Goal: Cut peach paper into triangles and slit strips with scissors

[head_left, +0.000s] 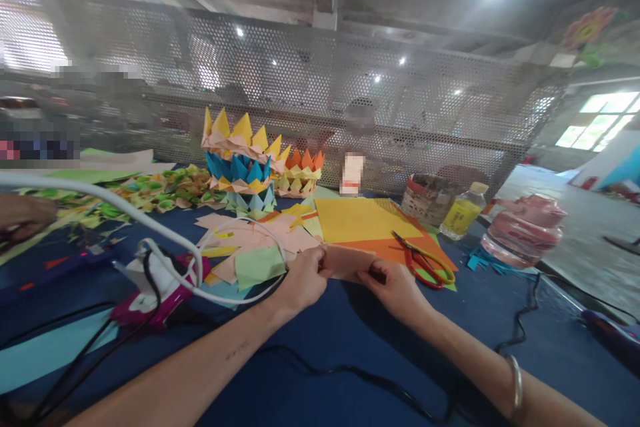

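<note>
The left hand and right hand pinch a salmon-pink paper rectangle near a flat yellow paper sheet — over right, a clear plastic bottle and translucent pink jug, contents unclear from here.

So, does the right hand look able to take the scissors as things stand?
Probably yes: the scissors lie close beside the right hand, with nothing visible between them, though it would first have to release the held paper.
</note>
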{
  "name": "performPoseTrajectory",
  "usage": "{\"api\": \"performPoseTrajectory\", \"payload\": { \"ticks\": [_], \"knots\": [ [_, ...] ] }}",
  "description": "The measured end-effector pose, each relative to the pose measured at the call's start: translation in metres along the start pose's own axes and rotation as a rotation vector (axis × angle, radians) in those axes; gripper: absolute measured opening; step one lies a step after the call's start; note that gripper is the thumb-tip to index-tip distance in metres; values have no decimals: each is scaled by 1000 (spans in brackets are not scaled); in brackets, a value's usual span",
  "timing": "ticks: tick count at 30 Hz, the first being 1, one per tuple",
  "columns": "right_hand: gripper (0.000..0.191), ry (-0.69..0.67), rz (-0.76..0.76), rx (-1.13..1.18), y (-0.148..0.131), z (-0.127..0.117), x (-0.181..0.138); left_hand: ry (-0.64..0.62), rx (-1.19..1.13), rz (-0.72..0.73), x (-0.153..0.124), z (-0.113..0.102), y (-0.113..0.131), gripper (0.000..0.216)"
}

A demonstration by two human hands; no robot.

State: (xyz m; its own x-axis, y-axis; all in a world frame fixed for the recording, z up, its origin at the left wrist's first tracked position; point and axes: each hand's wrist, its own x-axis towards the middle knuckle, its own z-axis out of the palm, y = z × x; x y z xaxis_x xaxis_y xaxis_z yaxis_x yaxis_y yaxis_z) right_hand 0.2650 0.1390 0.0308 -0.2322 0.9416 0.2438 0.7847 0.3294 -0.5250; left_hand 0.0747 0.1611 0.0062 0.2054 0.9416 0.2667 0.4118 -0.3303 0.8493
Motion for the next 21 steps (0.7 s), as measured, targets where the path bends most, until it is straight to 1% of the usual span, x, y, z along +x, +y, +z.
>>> {"api": "performPoseTrajectory", "payload": {
  "ticks": [4, 7, 10, 14, 17, 19, 21],
  "knots": [
    [23, 9, 15, -19, 0, 0, 1, 28, 39, 36, -1, -1, 5, 22],
    [24, 3, 18, -24, -1, 0, 0, 43, 48, 32, -1, -2, 5, 23],
    [24, 1, 33, -19, -3, 0, -1, 29, -2, 19, 1, -1, 1, 25],
    [25, -4, 48, 9, -5, -1, -1, 8, -78, -32, 2, 0, -1, 21],
    [23, -20, 34, 51, -5, -5, 1, -63, -259, -92, 4, -2, 3, 24],
    [22, -53, 21, 98, -5, -9, 3, -146, -443, -155, 3, -6, 10, 31],
    [22, -106, 5, 151, -6, -14, 4, -260, -615, -220, 1, -10, 18, 38]
  ]
}}
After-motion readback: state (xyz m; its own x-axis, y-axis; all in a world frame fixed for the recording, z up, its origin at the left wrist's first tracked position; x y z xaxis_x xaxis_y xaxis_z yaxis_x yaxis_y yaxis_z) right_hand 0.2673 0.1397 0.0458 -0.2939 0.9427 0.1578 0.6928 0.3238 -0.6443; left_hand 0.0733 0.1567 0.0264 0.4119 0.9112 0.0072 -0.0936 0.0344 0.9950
